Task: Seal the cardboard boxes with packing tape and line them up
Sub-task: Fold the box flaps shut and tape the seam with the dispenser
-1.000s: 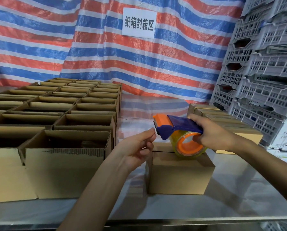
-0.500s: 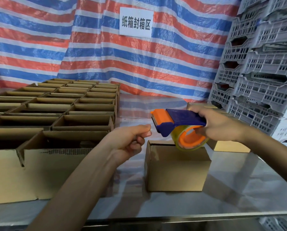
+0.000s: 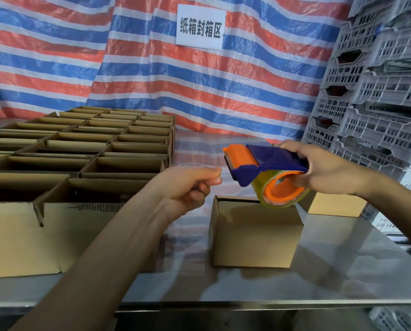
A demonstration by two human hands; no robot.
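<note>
A small cardboard box [image 3: 257, 237] stands on the steel table [image 3: 343, 271] in front of me, a dark gap showing along its top left edge. Just above it my right hand [image 3: 331, 170] grips a blue and orange tape dispenser [image 3: 271, 158] loaded with a roll of clear tape [image 3: 283, 194]. My left hand [image 3: 187, 187] is level with the dispenser's toothed blade, thumb and forefinger pinched together on the loose tape end. The clear strip itself is hard to make out. A closed box [image 3: 335, 206] sits behind on the right, partly hidden by my right hand.
Several open-topped cardboard boxes [image 3: 118, 163] fill the left of the table in rows. Stacked grey plastic crates [image 3: 378, 103] rise on the right. A striped tarp with a white sign [image 3: 200, 26] hangs behind. The table's front edge [image 3: 223, 304] runs below.
The dispenser has risen off the box top and hangs a little above it. My left hand stayed pinched beside the blade. The view has tilted slightly upward.
</note>
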